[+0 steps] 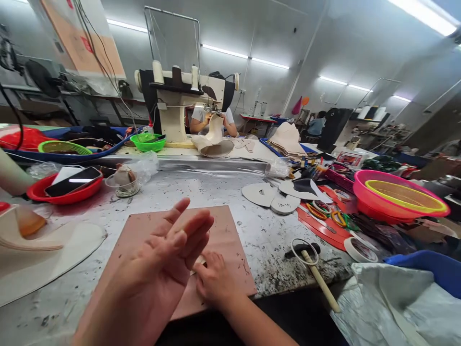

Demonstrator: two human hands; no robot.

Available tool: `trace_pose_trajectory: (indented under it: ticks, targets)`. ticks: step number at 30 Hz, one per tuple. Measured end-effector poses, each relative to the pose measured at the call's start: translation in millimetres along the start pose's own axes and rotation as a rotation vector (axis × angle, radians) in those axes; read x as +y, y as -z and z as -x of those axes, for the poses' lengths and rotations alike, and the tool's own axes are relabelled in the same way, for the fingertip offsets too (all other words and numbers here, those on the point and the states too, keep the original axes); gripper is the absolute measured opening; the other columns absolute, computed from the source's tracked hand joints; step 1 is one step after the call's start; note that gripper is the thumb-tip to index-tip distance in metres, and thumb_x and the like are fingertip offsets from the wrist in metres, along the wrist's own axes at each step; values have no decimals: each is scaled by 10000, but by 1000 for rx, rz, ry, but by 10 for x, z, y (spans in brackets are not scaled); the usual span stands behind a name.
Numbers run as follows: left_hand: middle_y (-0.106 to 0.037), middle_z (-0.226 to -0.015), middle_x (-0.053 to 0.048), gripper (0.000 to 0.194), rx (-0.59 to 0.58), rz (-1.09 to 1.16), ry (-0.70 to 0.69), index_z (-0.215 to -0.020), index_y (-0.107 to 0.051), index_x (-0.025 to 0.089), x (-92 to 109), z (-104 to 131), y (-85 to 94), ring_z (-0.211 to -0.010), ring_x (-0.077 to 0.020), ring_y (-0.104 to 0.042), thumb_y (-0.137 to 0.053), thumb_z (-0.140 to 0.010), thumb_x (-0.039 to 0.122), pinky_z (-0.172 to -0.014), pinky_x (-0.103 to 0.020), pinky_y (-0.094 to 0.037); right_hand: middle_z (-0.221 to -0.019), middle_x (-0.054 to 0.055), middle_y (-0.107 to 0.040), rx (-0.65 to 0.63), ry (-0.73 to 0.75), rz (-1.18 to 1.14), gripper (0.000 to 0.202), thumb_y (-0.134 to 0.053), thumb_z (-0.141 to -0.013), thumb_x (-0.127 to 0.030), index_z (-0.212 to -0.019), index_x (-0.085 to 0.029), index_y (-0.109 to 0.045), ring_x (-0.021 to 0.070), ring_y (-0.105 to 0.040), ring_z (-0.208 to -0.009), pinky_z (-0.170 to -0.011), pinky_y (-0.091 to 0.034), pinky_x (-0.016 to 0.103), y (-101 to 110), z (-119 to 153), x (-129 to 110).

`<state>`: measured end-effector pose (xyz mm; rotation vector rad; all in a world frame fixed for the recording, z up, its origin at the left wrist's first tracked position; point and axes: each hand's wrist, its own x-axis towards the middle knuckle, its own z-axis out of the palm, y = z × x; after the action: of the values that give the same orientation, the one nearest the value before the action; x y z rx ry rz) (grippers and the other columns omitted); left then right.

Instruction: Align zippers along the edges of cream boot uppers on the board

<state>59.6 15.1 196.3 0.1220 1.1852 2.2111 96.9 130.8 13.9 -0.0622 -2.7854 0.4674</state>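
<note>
My left hand is raised close to the camera, palm turned sideways, its fingers stretched out with nothing held in them. Behind and to the right of it, my right hand rests low over a pinkish-brown board, fingers bent and close together. A small pale piece shows at its thumb and fingertips; my left hand covers most of it, so its kind cannot be made out. A hammer with a wooden handle lies to the right of the board, a white ring over it.
Pale cut pieces, scissors and a tape roll lie at right, near a pink basket. A red bowl with a phone stands left. Beyond, a person works at a sewing machine.
</note>
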Motion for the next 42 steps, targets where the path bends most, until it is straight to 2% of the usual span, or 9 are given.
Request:
trace_pose_trajectory:
  ticks: [5, 10, 15, 18, 21, 24, 26, 33, 42]
  targets:
    - [-710, -960, -43, 517, -2, 64, 66, -1193, -499, 220, 6, -184, -3, -970, -157, -633, -641, -705, 125, -839, -219, -507, -1294, 91, -463, 75, 8, -52, 240, -583, -731, -184, -960, -253, -605, 254, -463, -1133, -967, -347, 432, -53, 40, -7]
    - [-694, -1037, -40, 570, -88, 24, 63, -1257, -438, 258, -131, -198, 147, -1069, -170, -581, -649, -728, 251, -952, -288, -433, -1271, 91, -502, 60, 19, -45, 306, -564, -750, -185, -1044, -267, -589, 227, -404, -1218, -1058, -230, 477, -78, 34, 5]
    - [-663, -1103, 0, 483, -680, -674, 356, -1222, -513, 346, -327, -4, 643, -1140, -220, -526, -520, -782, 545, -1017, -381, -338, -1314, 67, -488, 60, 91, 15, 313, -556, -762, -214, -1069, -255, -595, 263, -377, -1240, -1043, -238, 487, -122, 53, 47]
    - [-679, -1057, -1, 435, -820, -883, 510, -1068, -643, 320, -292, 118, 976, -1055, -238, -580, -445, -794, 594, -936, -354, -402, -1197, 67, -578, 23, 150, 12, 330, -549, -742, -147, -1065, -207, -584, 205, -487, -1109, -996, -321, 370, -89, 96, 36]
    - [-702, -934, -13, 438, -702, -1160, 543, -1082, -624, 270, -189, 81, 1180, -858, -198, -638, -391, -827, 539, -789, -288, -452, -1056, 56, -636, 28, 169, 9, 364, -545, -731, -125, -1089, -188, -566, 193, -540, -965, -918, -368, 332, -46, 143, 0]
    - [-677, -824, -34, 300, -355, -1671, 269, -943, -625, 210, -202, -113, 1232, -757, -204, -603, -428, -817, 397, -699, -294, -422, -1004, 57, -638, 48, 168, 6, 338, -544, -738, -139, -1071, -195, -570, 201, -544, -918, -879, -367, 345, -30, 170, -36]
    - [-650, -872, -82, 276, -207, -1833, 87, -823, -614, 184, -308, -263, 1205, -833, -237, -568, -385, -831, 338, -743, -327, -389, -986, 59, -635, 64, 173, 3, 336, -533, -755, -148, -1084, -207, -565, 196, -544, -901, -859, -365, 343, -34, 176, -46]
    - [-637, -815, -69, 224, -72, -1775, 61, -707, -549, 199, -685, -556, 1099, -767, -223, -559, -392, -814, 316, -644, -304, -354, -1048, 69, -589, 113, 128, 26, 310, -550, -765, -177, -1064, -246, -588, 187, -542, -884, -832, -358, 334, -53, 181, -20]
    - [-572, -605, -2, 214, 40, -1605, 185, -594, -520, 198, -420, -563, 1499, -619, -181, -521, -450, -720, 356, -549, -266, -305, -891, 39, -606, 64, 111, -33, 322, -586, -726, -154, -1034, -249, -592, 195, -501, -843, -792, -344, 327, -1, 180, -16]
